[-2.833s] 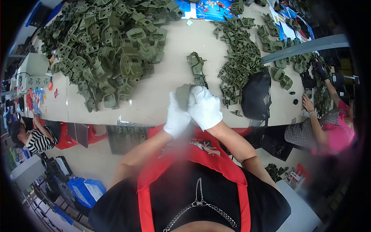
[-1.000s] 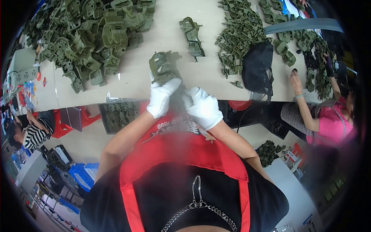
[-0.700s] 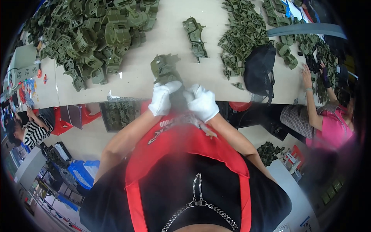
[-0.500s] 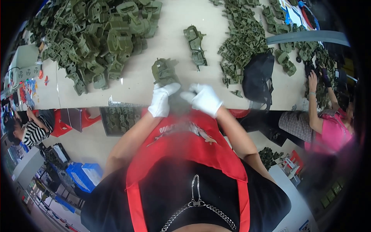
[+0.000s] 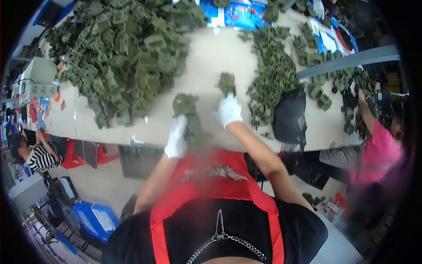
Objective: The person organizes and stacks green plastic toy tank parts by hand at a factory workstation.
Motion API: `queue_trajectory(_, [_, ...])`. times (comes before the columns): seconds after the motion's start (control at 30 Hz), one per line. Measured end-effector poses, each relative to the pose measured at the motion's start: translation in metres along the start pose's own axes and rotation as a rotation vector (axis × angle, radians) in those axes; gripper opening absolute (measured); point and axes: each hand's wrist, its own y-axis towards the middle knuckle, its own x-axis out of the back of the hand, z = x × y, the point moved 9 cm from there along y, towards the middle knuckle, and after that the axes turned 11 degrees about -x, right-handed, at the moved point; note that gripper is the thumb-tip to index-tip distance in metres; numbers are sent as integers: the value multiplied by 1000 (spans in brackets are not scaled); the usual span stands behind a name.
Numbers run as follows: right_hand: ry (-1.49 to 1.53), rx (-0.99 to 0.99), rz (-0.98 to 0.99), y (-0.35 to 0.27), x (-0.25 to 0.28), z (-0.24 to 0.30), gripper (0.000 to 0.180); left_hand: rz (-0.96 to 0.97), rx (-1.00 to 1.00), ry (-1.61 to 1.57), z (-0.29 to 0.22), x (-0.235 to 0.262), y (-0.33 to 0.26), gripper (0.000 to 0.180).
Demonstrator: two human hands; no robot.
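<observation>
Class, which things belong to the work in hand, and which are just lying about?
Work in hand:
green plastic part in left gloved hand
green piece at right gloved hand
probably large-part heap, small-part pile

Apparently lying about:
black bag
grey vented box
blue printed sheet

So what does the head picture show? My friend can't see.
A white-gloved left hand holds a chunky green plastic part over a beige table; the white-gloved right hand is at another green part. A big green heap lies left, a pile of smaller green pieces right.
</observation>
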Motion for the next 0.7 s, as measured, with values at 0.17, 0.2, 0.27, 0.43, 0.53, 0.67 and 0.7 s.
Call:
queue_trajectory(0.17, [479,-268,-93,18,15,-46,61,6,-1,-40,-5,-3,-7,63])
queue_trajectory(0.2, [556,-200,-167,27,5,-49,57,-31,81,-109,8,3,-5,64])
queue_trajectory(0.27, [707,-71,-249,49,-22,-66,48,18,69,-88,0,-10,-6,64])
queue_trajectory(0.43, [1230,10,319,-20,95,-34,29,183,-95,-59,-31,-38,-3,80])
queue_trajectory(0.53, [806,520,-102,-92,167,13,25,282,-131,31,-39,-60,-8,97])
queue_trajectory(0.67, [632,435,-225,-127,170,39,21,304,-209,131,-52,-75,-20,99])
queue_trajectory(0.7, [634,432,-226,-128,168,42,21,303,-168,122,-52,-75,-22,90])
